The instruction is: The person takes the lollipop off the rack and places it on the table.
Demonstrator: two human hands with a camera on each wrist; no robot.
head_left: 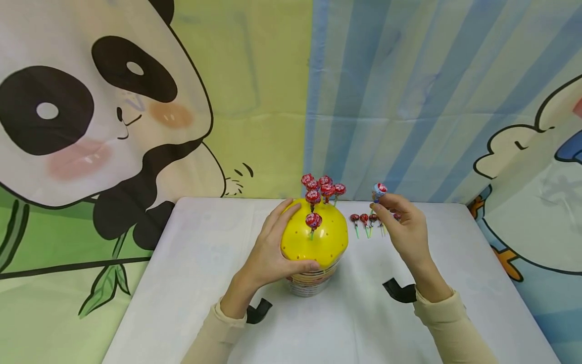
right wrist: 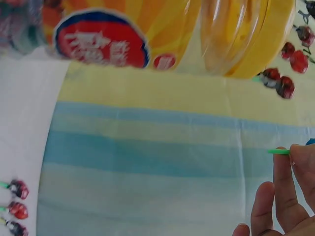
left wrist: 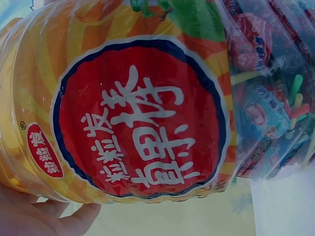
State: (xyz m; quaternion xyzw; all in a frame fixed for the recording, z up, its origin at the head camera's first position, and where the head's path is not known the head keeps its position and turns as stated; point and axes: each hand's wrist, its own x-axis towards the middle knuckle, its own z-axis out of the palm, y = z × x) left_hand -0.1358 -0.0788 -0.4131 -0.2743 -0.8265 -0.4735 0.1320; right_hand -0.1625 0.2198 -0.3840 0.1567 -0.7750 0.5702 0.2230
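Observation:
A clear plastic candy jar [left wrist: 142, 118] with an orange-and-red label stands upright on the table, topped by a domed yellow lid [head_left: 327, 230] dotted with small holes. Several red-wrapped lollipops [head_left: 313, 221] stick up from the lid. My left hand [head_left: 268, 255] grips the lid's left side, thumb across the front and fingers curved behind. To the right of the jar, my right hand [head_left: 406, 230] pinches a lollipop with a blue-and-red wrapper [head_left: 379, 190], raised above the table. Its green stick [right wrist: 279, 152] shows past the fingertips in the right wrist view.
A row of red lollipops [head_left: 364, 218] lies on the white table [head_left: 200, 242] behind the right hand, which partly hides it. More wrapped lollipops [left wrist: 266, 110] fill the jar's lower part. A printed cloth with a panda [head_left: 136, 111] hangs behind the table.

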